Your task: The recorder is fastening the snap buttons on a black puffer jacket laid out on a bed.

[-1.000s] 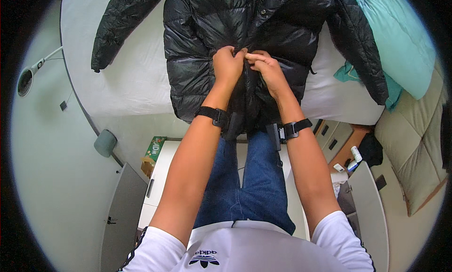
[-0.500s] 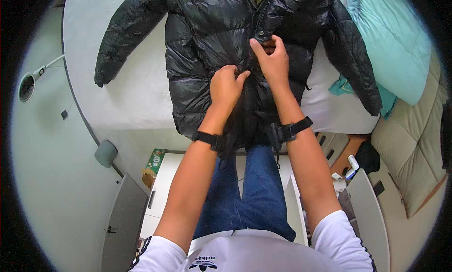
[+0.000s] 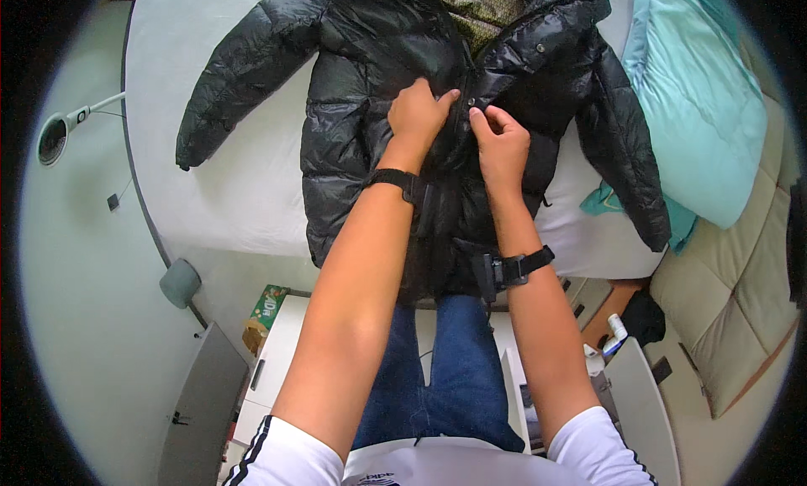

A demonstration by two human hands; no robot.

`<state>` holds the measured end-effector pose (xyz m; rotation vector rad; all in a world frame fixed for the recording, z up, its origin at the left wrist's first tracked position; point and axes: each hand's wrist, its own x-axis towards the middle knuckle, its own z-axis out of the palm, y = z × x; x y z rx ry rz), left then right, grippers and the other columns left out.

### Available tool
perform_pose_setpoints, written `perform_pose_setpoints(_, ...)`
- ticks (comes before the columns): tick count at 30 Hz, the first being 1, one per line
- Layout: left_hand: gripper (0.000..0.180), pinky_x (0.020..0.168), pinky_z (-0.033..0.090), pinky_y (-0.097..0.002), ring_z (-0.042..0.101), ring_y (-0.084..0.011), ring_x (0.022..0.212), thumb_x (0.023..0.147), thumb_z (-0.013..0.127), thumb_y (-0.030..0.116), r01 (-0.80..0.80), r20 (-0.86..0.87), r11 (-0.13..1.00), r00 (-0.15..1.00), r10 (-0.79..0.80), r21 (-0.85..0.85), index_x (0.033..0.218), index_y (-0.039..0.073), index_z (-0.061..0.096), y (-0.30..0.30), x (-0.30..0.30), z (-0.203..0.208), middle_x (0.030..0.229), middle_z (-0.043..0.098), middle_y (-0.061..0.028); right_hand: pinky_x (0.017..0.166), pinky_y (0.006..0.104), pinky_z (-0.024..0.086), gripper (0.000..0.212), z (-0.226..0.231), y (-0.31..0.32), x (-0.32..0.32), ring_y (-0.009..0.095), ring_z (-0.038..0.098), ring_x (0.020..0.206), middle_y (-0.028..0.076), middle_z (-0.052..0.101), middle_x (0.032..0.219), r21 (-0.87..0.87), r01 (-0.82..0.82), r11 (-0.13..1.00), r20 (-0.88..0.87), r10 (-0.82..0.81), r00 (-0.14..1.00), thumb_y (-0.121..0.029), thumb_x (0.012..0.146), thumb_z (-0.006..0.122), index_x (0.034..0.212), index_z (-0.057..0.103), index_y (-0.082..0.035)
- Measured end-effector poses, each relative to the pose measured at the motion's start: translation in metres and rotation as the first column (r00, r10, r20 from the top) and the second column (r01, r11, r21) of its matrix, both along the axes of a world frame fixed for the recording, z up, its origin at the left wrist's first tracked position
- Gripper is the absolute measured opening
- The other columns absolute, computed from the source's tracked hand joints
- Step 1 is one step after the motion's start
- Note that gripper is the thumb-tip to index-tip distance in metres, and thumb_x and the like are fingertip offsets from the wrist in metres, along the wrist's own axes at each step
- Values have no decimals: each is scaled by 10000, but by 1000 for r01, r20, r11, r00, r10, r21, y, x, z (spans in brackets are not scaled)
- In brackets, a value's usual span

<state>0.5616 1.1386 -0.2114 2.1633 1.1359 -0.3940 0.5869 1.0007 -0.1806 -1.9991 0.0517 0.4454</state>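
Observation:
A shiny black puffer jacket [image 3: 353, 133] lies front up, its collar end away from me and its sleeves spread to both sides. Patterned gold-brown lining [image 3: 479, 11] shows at the neck opening. My left hand [image 3: 418, 116] is closed on the jacket's left front panel beside the front edge, thumb pointing right; its fingertips are mostly hidden. With thumb and fingers, my right hand [image 3: 502, 145] pinches the front flap just below a small round snap [image 3: 471, 103]. Another snap [image 3: 540, 48] sits higher up on the right side.
The jacket rests on a white-sheeted bed [image 3: 244, 192]. Turquoise bedding [image 3: 698, 108] is heaped at the right, by a padded beige panel [image 3: 714, 276]. Below the bed edge are a white drawer unit [image 3: 273, 351], a green box [image 3: 271, 305] and an open white door [image 3: 643, 402].
My left hand has moved up the jacket's front toward the collar. My right hand remains near the same snap, its fingers drawn closer together. The view has shifted, so the jacket appears lower.

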Motion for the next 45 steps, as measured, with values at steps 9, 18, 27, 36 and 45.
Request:
perform_pose_setpoints(9,255,705,533,-432,687,-379,798,890,728,231,-8,405,974,910,-87,227,841,-11,664,-22,-15,26,916,714,-177,602,371,457,278,-5,16,14,263,587,586,131,629,683,-143,-46,989,160,69,985,-188,835,768,744,635,39)
perform_pose_setpoints(18,232,610,436,-247,536,-56,657,834,807,117,-308,558,889,695,453,-339,911,-68,691,-17,-17,23,727,650,-3,609,397,470,274,-6,32,19,281,612,610,126,642,701,-189,-47,981,168,80,983,-203,804,790,716,644,11)
perform_pose_setpoints(27,213,583,362,-229,430,-31,661,848,795,104,-340,472,847,715,515,-409,862,-67,668,-16,-16,30,702,504,76,646,352,504,179,-5,24,16,244,664,670,136,678,774,-28,-173,985,114,175,978,-141,826,751,821,702,31)
perform_pose_setpoints(36,410,682,495,-267,599,-100,712,768,870,206,-358,385,806,738,554,-472,979,-109,713,-11,-14,10,807,693,-70,725,318,510,156,-28,21,13,204,669,782,118,691,847,104,-231,967,24,230,973,-96,851,692,922,718,40)
perform_pose_setpoints(45,381,585,471,-353,636,-197,595,801,817,308,-309,310,923,876,370,-227,855,-53,709,-9,-2,3,667,653,-159,894,292,487,333,-41,12,25,154,629,963,54,684,1012,448,36,893,-442,186,878,-81,919,483,1117,718,49)
